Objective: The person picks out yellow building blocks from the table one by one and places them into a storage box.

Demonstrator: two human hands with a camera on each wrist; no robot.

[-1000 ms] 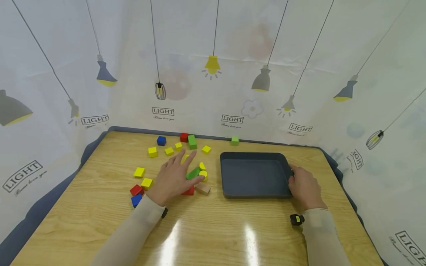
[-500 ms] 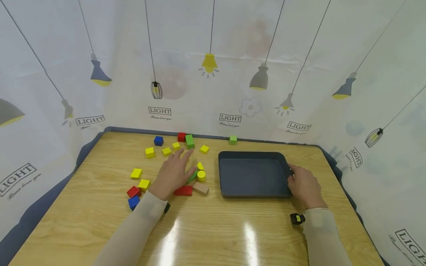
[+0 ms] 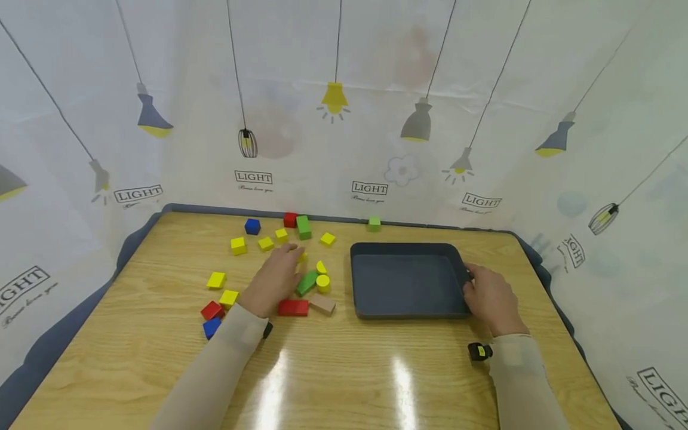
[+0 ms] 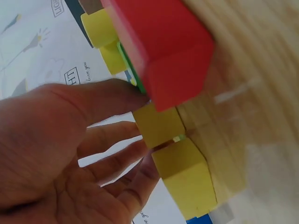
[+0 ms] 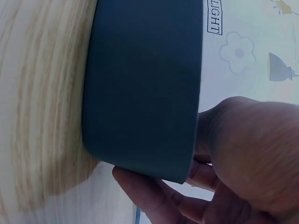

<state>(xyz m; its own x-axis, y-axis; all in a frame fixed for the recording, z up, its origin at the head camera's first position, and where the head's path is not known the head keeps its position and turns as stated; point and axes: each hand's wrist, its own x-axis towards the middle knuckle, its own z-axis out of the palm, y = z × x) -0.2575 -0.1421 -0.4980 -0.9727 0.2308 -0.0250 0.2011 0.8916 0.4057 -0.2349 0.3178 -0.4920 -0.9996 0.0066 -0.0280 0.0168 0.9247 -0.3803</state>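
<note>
In the head view my left hand (image 3: pixel 274 280) reaches down among wooden blocks, its fingers bent downward and partly hidden. A yellow block (image 3: pixel 303 257) shows just past its fingertips, with a green block (image 3: pixel 307 283) by its thumb. The left wrist view has two yellow blocks (image 4: pixel 184 179) in front of the fingertips, so contact cannot be made out. A red block (image 4: pixel 175 51) partly covers the thumb tip there; a gap parts thumb and fingers. My right hand (image 3: pixel 493 300) grips the right side of a dark grey rectangular baking pan (image 3: pixel 411 314), which lies flat.
Around the left hand lie a wooden block (image 3: pixel 322 304), a yellow cylinder (image 3: pixel 322 283), and a red block (image 3: pixel 212 310) beside a blue block (image 3: pixel 212 328). More blocks sit towards the back edge, including a light green cube (image 3: pixel 374 224). A printed curtain borders the table (image 3: pixel 344 370).
My left hand's spread fingers have drawn closer together and lowered among the blocks, uncovering the green and red ones. The right hand keeps its grip on the pan.
</note>
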